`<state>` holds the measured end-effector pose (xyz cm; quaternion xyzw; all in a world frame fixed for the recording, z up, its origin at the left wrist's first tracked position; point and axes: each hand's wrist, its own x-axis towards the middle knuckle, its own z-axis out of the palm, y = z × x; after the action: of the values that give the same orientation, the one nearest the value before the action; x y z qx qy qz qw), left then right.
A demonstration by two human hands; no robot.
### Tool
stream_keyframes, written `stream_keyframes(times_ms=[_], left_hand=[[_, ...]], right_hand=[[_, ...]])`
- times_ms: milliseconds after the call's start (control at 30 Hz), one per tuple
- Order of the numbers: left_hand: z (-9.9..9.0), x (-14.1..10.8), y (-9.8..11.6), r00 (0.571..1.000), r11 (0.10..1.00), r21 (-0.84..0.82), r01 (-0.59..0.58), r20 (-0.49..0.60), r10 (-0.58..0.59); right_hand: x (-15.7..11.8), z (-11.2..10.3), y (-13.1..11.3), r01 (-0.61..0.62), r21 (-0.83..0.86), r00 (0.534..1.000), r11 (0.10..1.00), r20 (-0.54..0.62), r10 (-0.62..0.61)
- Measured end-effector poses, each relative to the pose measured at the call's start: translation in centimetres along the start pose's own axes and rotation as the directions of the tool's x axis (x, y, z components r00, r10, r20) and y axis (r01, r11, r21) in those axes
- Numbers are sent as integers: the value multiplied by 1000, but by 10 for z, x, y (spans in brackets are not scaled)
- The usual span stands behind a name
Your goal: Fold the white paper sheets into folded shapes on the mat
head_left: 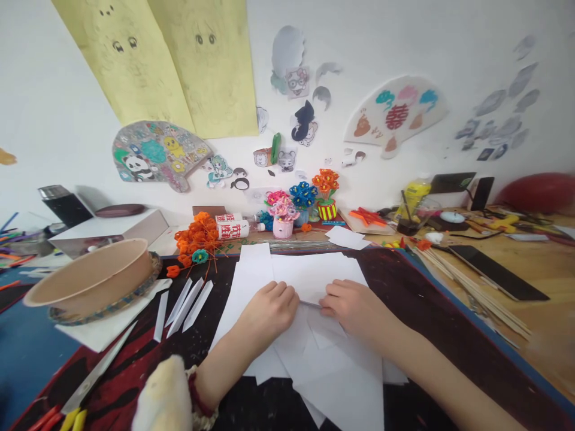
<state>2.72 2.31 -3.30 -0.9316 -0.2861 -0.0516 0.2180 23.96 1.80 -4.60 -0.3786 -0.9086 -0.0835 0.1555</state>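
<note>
The white paper [309,304] lies between the two sets of fingers, its folded edge running crosswise from one to the other and dipping slightly toward the right. Left of the left fingers, beyond a gap, narrow folded strips [185,306] slant with their upper ends leaning right, pointing away from the person. The left hand [273,306] has its fingers curled down on the paper's left end, thumb hidden; loose sheets [344,383] spread beneath and nearer the person. The right hand [348,304] pinches the right end with bent fingers. Neither hand is clearly nearer; each meets its own end.
</note>
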Motion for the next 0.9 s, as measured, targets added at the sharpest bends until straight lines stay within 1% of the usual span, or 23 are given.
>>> stream_keyframes(times_ms=[67,100,167,200,233,300,400,467,533,633,733,800,833,900], left_hand=[[-2,-1,0,993,988,-107,115,-14,-117],[-3,-2,-1,983,969,-170,178,-24,-184],[-6,-3,-2,951,911,-302,280,-44,-307],[-7,-4,-3,935,879,-362,310,-51,-350],[-9,-5,-3,923,849,-415,327,-54,-382],[-12,-6,-3,908,795,-503,340,-45,-417],[-14,-6,0,887,703,-615,357,-13,-461],[-14,-5,3,869,634,-676,376,18,-495],[-14,-3,6,845,566,-721,401,52,-532],[-14,0,10,805,446,-784,431,111,-583],[-15,3,12,751,321,-825,466,176,-636],[-16,4,12,717,253,-839,482,212,-664],[-17,4,12,706,222,-846,485,229,-670],[-17,5,12,696,169,-859,482,258,-670]], right_hand=[[0,-3,2,-37,72,999,997,-22,38],[0,-5,3,-72,113,996,991,-38,76],[0,-7,2,-169,230,981,958,-59,187],[1,-8,1,-218,314,967,924,-57,247],[1,-9,0,-260,408,952,875,-45,303],[3,-12,-3,-313,587,919,746,-11,394],[5,-13,-6,-358,752,865,553,44,500],[6,-11,-7,-366,823,848,435,102,520],[6,-8,-6,-356,872,854,336,157,496],[6,-3,-4,-363,900,850,242,213,481],[6,-2,-1,-400,905,816,142,282,505],[7,-3,0,-404,911,800,76,312,513],[7,-4,0,-395,917,799,49,317,511],[7,-5,0,-367,930,808,9,313,499]])
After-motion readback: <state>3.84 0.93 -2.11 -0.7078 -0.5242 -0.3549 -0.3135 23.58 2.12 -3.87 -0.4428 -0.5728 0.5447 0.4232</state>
